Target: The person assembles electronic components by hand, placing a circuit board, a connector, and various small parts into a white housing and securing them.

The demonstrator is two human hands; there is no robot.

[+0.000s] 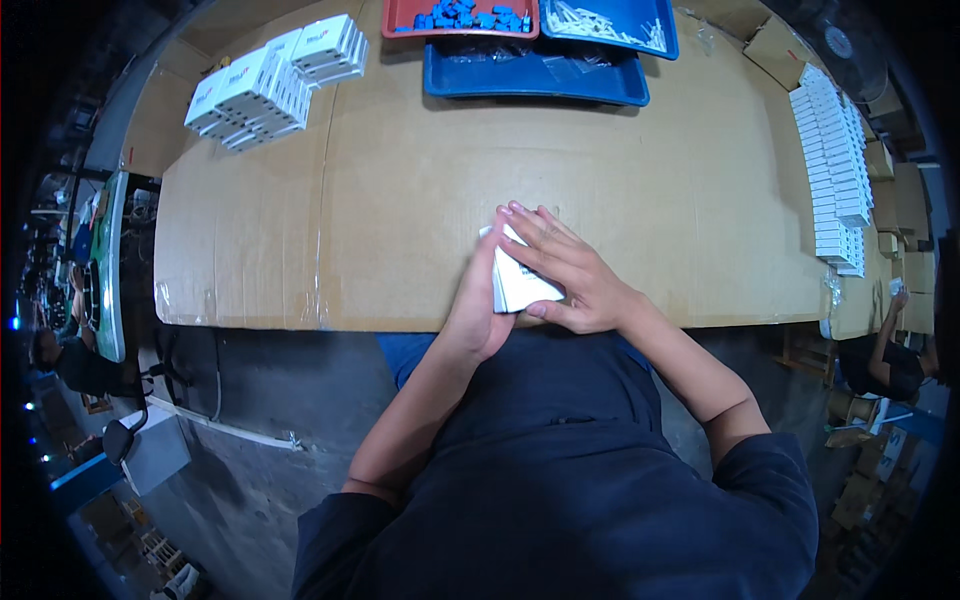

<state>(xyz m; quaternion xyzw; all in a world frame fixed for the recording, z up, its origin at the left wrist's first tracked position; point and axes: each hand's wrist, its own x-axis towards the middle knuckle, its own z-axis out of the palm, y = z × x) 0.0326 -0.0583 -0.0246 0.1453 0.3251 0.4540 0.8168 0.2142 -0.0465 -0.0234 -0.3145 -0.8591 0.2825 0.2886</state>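
Near the front edge of the cardboard-covered table, a small white box (526, 284) with a bit of dark print sits between my two hands. My left hand (478, 300) presses along its left side, fingers straight and pointing away from me. Across its top and right side lies my right hand (575, 275), the thumb at the near corner and the fingertips meeting those of the left hand at the far end. The fingers hide part of the box, so its far end is hard to make out.
Stacked white boxes (255, 95) stand at the far left, and taller rows of them (832, 165) at the right edge. At the back are a red tray (460, 33) of blue parts, a blue tray (672, 30) of white sticks and another blue tray (535, 90) holding clear plastic. Other people sit at both sides.
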